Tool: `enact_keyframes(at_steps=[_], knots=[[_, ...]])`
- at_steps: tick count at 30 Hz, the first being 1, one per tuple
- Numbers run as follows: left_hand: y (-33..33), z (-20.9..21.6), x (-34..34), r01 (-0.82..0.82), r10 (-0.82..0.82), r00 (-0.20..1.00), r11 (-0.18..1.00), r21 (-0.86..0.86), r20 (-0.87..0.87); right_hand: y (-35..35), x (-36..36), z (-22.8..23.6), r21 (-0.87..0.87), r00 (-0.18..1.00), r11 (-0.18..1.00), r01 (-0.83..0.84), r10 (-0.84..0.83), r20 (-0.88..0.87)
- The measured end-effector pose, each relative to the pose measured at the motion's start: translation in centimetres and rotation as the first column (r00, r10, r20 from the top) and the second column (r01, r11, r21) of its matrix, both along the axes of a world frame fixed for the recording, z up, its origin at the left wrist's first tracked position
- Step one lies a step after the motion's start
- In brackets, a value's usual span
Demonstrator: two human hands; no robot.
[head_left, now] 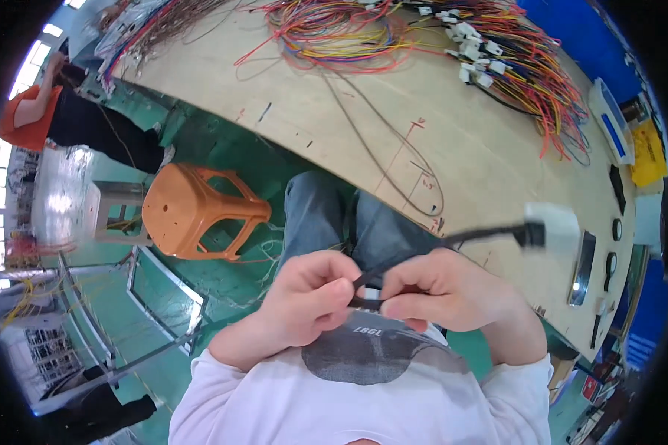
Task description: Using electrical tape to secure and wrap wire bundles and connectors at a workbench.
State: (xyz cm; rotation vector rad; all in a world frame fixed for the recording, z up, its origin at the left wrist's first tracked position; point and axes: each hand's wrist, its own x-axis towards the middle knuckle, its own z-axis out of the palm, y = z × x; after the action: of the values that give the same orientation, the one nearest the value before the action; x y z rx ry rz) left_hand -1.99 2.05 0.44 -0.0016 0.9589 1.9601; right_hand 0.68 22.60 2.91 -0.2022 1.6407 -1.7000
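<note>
I pinch a black cable (423,251) between both hands over my lap: my left hand (312,297) is curled shut on its near end, my right hand (445,289) is closed around it just beside. The cable runs toward 2 o'clock to a white connector (553,228) hanging blurred above the tabletop (453,148). If my grip slackens, I judge the swinging connector could tug the cable free.

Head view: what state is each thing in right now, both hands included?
Left hand: closed, pinching the black cable.
Right hand: closed, gripping the black cable.
Black cable: held taut between both hands, white plug end raised, blurred.
Orange stool: tipped on its side on the green floor.
Coloured wires: loose, piled on the wooden table.
</note>
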Motion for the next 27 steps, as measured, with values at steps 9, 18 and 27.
enact_keyframes(at_steps=[9,18,27], knots=[[2.1,-1.9,-1.4,-0.068,0.082,0.974,0.995,-0.069,0.213,-0.3,0.4,-2.4,0.049,0.920,0.923,0.381,-0.384,0.082],[3.2,-1.1,-1.9,-0.260,0.159,0.883,0.949,-0.178,-0.441,-0.9,-1.9,-2.8,0.140,0.487,0.774,0.617,-0.236,-0.841],[2.8,-2.6,-2.4,-0.571,0.019,0.590,0.717,-0.401,-0.807,-3.3,-2.1,-1.4,-0.395,0.596,0.703,0.591,-0.711,-0.374]])
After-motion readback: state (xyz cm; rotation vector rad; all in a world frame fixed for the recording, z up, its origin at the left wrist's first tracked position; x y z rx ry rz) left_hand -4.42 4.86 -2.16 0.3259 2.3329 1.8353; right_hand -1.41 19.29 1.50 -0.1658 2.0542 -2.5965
